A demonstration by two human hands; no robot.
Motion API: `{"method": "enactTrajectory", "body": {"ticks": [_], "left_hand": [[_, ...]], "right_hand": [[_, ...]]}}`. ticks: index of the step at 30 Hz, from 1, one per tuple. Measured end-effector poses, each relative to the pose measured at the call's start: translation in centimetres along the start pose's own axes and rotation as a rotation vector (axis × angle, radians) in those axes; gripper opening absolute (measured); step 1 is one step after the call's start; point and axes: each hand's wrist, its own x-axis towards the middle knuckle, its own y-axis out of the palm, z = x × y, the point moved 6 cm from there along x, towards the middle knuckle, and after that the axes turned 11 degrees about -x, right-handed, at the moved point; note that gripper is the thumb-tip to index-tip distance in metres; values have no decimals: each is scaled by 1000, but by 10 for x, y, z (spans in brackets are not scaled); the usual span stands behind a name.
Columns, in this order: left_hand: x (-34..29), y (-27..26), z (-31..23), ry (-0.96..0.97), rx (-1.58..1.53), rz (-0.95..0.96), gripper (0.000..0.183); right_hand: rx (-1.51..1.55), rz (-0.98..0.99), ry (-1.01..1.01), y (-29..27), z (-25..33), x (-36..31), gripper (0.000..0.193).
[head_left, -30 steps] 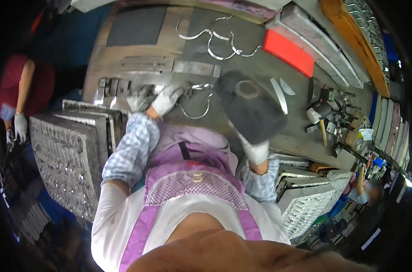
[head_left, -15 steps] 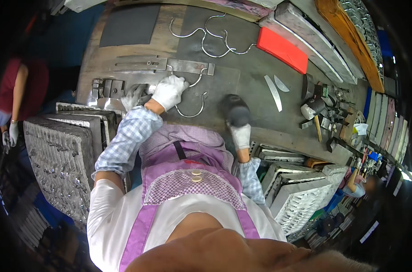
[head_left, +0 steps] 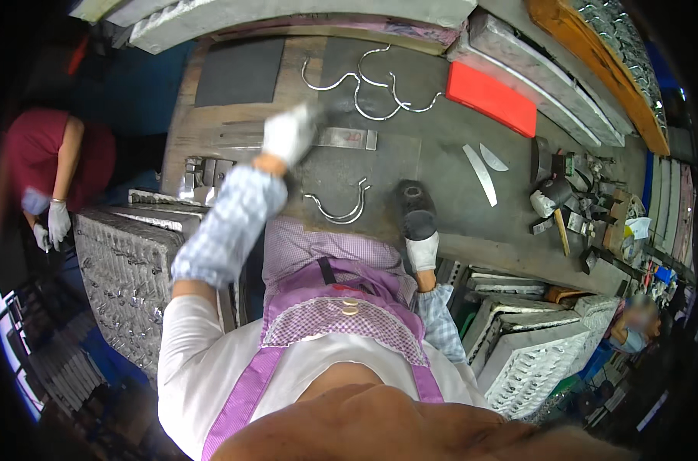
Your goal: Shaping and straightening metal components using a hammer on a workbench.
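My left hand (head_left: 289,137), in a white glove, is over the long metal gauge bar (head_left: 347,138), reaching toward the far side of the bench. Motion smears its fingers, so whether they hold anything cannot be told. In my right hand (head_left: 422,250), also gloved, is a black mallet (head_left: 419,223), its dark head pointing away from me above the bench. Two curved metal rods (head_left: 341,221) lie nested by the near edge, between my hands. Farther off, several more bent rods (head_left: 376,117) overlap one another.
A red block (head_left: 492,98) and two thin blade-shaped plates (head_left: 481,177) lie at right, near a clutter of tools with a wooden-handled hammer (head_left: 562,230). A dark sheet (head_left: 240,71) is at far left. Stacked moulded panels (head_left: 126,284) flank me. Another person (head_left: 61,165) works at left.
My left hand has moved away from me, off a curved rod by the gauge. Two rods now lie together near the edge, where one lay before. The mallet head has tipped farther away from me.
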Motion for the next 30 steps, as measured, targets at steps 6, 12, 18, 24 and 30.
{"method": "enactTrajectory", "body": {"ticks": [6,12,18,24,30], "left_hand": [[84,48,69,109,148,256,25],[14,-4,13,-46,-176,69,18],[-71,26,-49,149,80,152,19],[-70,7,-49,172,-207,-55,14],[-101,31,7,-328,-912,294,19]], "right_hand": [[24,-72,136,-7,0,1,22],[57,-75,176,-2,0,0,21],[-40,-32,188,-1,-5,-5,24],[-74,-50,192,-23,28,5,26],[380,327,263,-100,123,34,37]]}}
